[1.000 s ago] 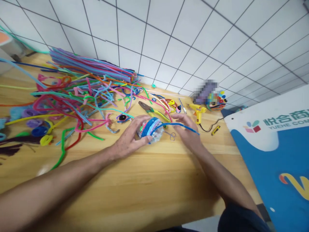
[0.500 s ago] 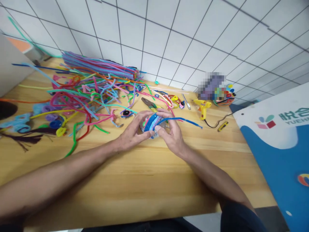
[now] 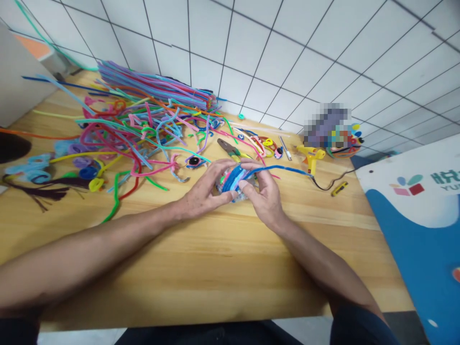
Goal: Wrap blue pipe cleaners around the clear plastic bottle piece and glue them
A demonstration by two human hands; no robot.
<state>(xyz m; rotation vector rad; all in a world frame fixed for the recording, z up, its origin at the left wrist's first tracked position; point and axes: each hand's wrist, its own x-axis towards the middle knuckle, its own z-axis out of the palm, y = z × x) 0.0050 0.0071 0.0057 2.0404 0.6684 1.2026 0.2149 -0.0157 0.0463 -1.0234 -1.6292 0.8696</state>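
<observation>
Between my hands is a roundish clear-looking object wrapped with pipe cleaners (image 3: 232,183), mostly dark and light blue with a bit of pink and green at its left side. My left hand (image 3: 203,194) grips its left side, thumb along the near edge. On the right, my right hand (image 3: 266,199) holds it too, with the thumb pressing on the blue strands. One loose blue pipe cleaner end (image 3: 282,167) sticks out to the right over my right fingers. Fingers hide much of the object. Pliers (image 3: 229,147) lie just beyond it.
A tangle of colourful pipe cleaners (image 3: 143,134) covers the left of the table, with a thick bundle (image 3: 154,86) behind it. At the right are a yellow glue gun (image 3: 312,158) with its cord, and a yellow cutter (image 3: 339,189). A printed panel (image 3: 413,215) borders the right side.
The whole view has shifted, so the table things appear a little farther right. Both hands keep hold of the wrapped object, and the loose blue end now arches higher above my right hand.
</observation>
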